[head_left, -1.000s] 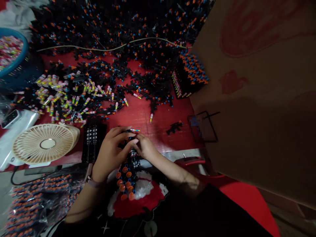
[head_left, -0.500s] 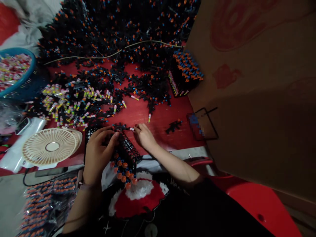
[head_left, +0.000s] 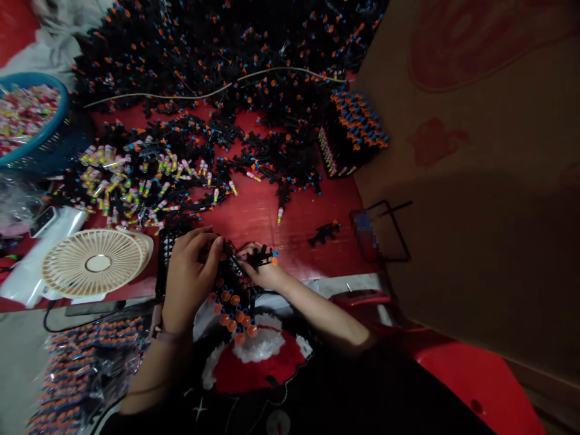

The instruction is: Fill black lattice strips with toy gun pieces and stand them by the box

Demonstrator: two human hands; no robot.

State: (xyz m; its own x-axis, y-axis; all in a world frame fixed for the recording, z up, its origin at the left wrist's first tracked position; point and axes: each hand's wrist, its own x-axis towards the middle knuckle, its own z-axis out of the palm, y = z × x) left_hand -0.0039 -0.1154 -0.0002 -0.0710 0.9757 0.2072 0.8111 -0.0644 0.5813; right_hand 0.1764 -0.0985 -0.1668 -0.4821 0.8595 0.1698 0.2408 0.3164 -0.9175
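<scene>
My right hand point(head_left: 259, 268) is closed on a small black toy gun point(head_left: 261, 256) with a blue and orange tip pointing right. It is at the side of a black lattice basket point(head_left: 164, 261) in front of my body. My left hand point(head_left: 193, 266) is over the basket with its thumb and fingers curled together; what they hold, if anything, is hidden. More toy guns with orange cups point(head_left: 234, 314) stand packed in the basket near my shirt. A single toy gun point(head_left: 324, 234) lies on the red table point(head_left: 299, 254) to the right.
A large heap of black toy guns point(head_left: 203, 54) covers the back. Candy-filled tubes point(head_left: 109, 181) lie at left, by a blue basket point(head_left: 40, 151) of candy and a cream fan point(head_left: 97, 263). A filled basket point(head_left: 348, 139) stands beside the tall cardboard point(head_left: 475, 181).
My right hand has drawn back toward the basket, and the toy gun in it has turned, its orange tip now to the right. My left hand has stayed over the basket.
</scene>
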